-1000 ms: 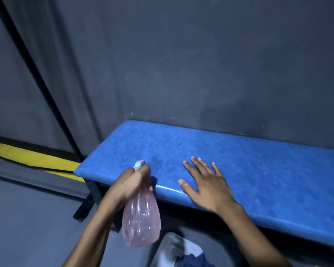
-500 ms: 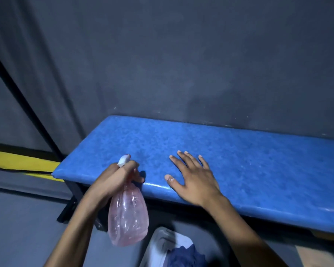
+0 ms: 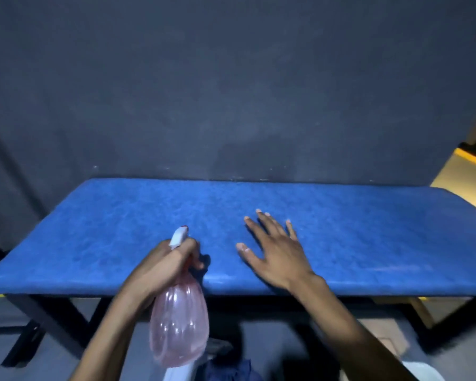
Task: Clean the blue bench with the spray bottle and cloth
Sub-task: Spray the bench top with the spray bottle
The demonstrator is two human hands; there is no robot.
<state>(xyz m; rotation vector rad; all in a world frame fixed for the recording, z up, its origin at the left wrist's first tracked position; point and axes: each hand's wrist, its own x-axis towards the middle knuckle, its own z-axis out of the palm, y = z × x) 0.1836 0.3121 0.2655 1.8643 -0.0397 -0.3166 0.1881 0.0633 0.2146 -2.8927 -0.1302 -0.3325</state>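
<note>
A blue padded bench point(image 3: 368, 237) stands against a dark wall and spans most of the view. My left hand point(image 3: 162, 268) grips the neck of a pink translucent spray bottle point(image 3: 179, 328) at the bench's front edge; its white nozzle points toward the seat. My right hand point(image 3: 275, 251) lies flat on the bench top, fingers spread, just right of the bottle. A dark blue cloth point(image 3: 228, 371) shows at the bottom edge, below the bottle, partly cut off by the frame.
The dark grey wall point(image 3: 231, 92) rises directly behind the bench. Black bench legs point(image 3: 47, 320) stand on the grey floor. A white container point(image 3: 423, 371) sits at the bottom edge. A yellow-edged surface point(image 3: 470, 171) lies at the far right.
The view has swung right, so the whole bench now shows. Both hands keep their pose: the left on the bottle, the right flat on the seat.
</note>
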